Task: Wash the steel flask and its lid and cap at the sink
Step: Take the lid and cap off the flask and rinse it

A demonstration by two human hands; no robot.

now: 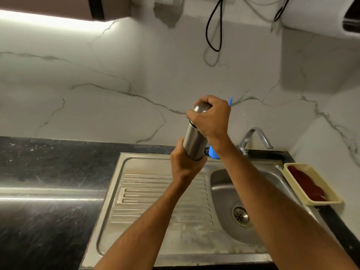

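Your left hand (185,162) grips the steel flask (194,141) low, upright above the sink's (222,184) draining board; your right hand's (211,115) fingers clasp its cap (200,108). At the surface's right edge, a cream tray (288,168) holds red cloth (305,184).

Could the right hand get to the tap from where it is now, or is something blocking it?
Probably yes, but not right away. The right hand grips the cap atop the steel flask, so it must let go first. The tap stands just to its right behind the sink, with nothing between them.
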